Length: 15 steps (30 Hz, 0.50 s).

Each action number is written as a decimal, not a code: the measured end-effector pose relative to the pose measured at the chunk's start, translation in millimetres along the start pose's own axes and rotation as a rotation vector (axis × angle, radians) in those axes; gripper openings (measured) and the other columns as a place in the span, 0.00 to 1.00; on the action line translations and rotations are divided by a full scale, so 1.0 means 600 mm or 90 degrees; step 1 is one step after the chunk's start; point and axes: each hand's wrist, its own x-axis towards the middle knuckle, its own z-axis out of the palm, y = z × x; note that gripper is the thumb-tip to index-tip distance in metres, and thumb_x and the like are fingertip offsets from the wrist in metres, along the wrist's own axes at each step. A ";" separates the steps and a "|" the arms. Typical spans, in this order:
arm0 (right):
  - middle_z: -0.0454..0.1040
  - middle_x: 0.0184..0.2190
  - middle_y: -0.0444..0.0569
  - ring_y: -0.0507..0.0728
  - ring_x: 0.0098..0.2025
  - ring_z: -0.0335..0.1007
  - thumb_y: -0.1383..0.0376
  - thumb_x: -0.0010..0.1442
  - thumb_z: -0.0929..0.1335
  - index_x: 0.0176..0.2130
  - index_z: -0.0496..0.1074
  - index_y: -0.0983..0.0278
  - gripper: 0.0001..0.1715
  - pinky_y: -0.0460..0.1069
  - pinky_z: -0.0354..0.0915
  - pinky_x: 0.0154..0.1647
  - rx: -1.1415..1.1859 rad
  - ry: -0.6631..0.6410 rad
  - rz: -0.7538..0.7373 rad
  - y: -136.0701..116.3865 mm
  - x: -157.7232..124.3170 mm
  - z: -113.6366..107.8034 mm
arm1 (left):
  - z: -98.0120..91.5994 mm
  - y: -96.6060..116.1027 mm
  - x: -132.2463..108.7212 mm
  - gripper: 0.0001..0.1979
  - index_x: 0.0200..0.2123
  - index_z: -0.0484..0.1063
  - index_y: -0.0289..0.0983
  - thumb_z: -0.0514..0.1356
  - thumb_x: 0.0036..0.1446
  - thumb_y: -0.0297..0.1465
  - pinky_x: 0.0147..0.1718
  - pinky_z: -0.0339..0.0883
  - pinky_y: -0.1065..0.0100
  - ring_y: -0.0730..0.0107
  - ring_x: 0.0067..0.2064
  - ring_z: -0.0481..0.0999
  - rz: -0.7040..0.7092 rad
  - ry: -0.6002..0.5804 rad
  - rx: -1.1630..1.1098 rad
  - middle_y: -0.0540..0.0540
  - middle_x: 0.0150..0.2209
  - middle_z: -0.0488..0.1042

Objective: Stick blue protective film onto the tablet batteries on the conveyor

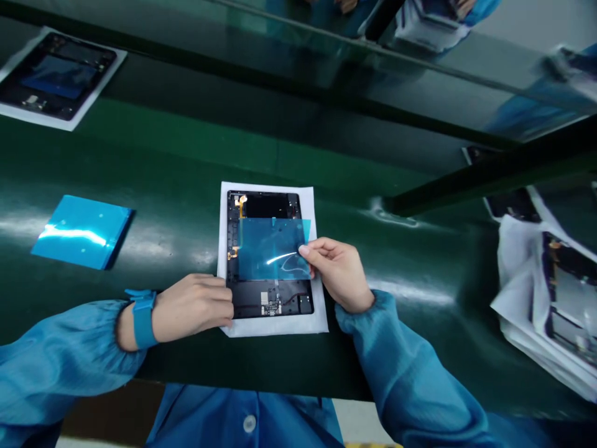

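An opened tablet housing, black with small circuit parts and orange flex cables, lies on a white sheet in front of me. Across its middle is a translucent blue film. My right hand pinches the film's right edge between thumb and fingers, with the film's upper right corner overhanging the housing. At the lower left, my left hand curls its fingers over the edge of the housing and sheet; its fingertips are partly hidden. A teal band circles the left wrist.
A stack of shiny blue films lies to the left on the green table. Another opened tablet rests on white sheet at the far left. More tablets between white sheets are piled at right, beside a dark post.
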 end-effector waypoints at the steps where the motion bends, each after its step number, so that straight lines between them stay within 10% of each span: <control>1: 0.71 0.17 0.41 0.47 0.17 0.63 0.52 0.49 0.80 0.30 0.75 0.65 0.22 0.42 0.61 0.17 -0.006 0.009 -0.009 0.000 -0.001 -0.001 | 0.000 -0.003 0.000 0.09 0.33 0.75 0.37 0.60 0.67 0.32 0.34 0.63 0.66 0.70 0.34 0.72 0.009 0.017 -0.008 0.51 0.32 0.76; 7: 0.71 0.17 0.40 0.47 0.16 0.63 0.54 0.47 0.81 0.30 0.76 0.64 0.20 0.43 0.61 0.17 -0.050 0.063 -0.073 0.003 -0.010 -0.010 | -0.002 -0.030 0.004 0.08 0.39 0.78 0.36 0.60 0.68 0.34 0.36 0.68 0.67 0.70 0.35 0.76 -0.012 0.177 0.051 0.48 0.34 0.79; 15: 0.74 0.19 0.42 0.47 0.17 0.66 0.63 0.54 0.79 0.32 0.78 0.65 0.10 0.42 0.63 0.17 -0.089 0.075 -0.156 0.007 -0.019 -0.015 | -0.003 -0.041 0.005 0.08 0.38 0.78 0.37 0.60 0.68 0.33 0.32 0.67 0.68 0.71 0.32 0.75 -0.046 0.182 0.081 0.49 0.32 0.78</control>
